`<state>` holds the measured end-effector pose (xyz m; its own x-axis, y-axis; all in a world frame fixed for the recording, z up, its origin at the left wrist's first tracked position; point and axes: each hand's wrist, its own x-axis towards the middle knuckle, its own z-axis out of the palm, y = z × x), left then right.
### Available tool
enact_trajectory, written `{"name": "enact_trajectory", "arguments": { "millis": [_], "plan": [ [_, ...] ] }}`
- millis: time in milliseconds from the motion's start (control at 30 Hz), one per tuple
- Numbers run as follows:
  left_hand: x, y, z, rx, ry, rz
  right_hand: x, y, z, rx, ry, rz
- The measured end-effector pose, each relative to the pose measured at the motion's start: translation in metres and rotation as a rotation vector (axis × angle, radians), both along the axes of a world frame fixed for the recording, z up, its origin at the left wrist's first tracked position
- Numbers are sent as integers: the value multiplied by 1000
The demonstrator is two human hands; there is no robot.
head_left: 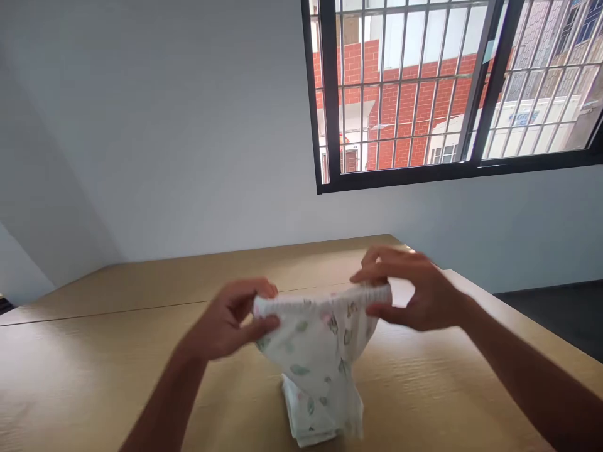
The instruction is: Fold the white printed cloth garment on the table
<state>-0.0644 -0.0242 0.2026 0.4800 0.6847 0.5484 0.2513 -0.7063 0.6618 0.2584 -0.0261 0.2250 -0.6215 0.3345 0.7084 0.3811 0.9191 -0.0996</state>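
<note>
Running crosswise above the tabletop (117,370), the waistband (325,306) of the printed garment (301,351) spans from the left hand (235,320) to the right hand (409,289). Both hands pinch it, 1 at each end, thumbs and fingers nearly closed; neither is nearer. Below the waistband hangs cloth, meeting layered folds (313,417); whether these belong to the garment, I cannot tell.

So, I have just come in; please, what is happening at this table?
A person holds up a white printed cloth by its gathered top edge, the left hand at one end and the right hand at the other. Below, folded layers with a similar print lie on the wooden table; I cannot tell whether they belong to the same piece.
</note>
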Motion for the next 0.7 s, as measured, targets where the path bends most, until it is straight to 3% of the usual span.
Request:
{"name": "enact_trajectory", "arguments": {
  "millis": [67, 167, 267, 367, 467, 567, 633, 700],
  "plan": [
    [-2, 9, 46, 77, 93, 69, 0, 6, 45, 89, -80, -26],
    [0, 49, 104, 192, 225, 142, -2, 49, 96, 188, -220, -141],
    [6, 97, 135, 277, 252, 150, -6, 99, 126, 267, -298, -266],
    [14, 121, 145, 501, 225, 276, -11, 122, 140, 368, -245, -383],
    [23, 115, 144, 679, 230, 384, -12, 113, 142, 438, -194, -497],
    [30, 89, 122, 720, 255, 390, -8, 86, 119, 470, -206, -555],
    [30, 64, 88, 684, 282, 368, -4, 63, 79, 469, -225, -544],
    [28, 35, 42, 539, 351, 314, 0, 31, 18, 443, -269, -486]
  ]
}}
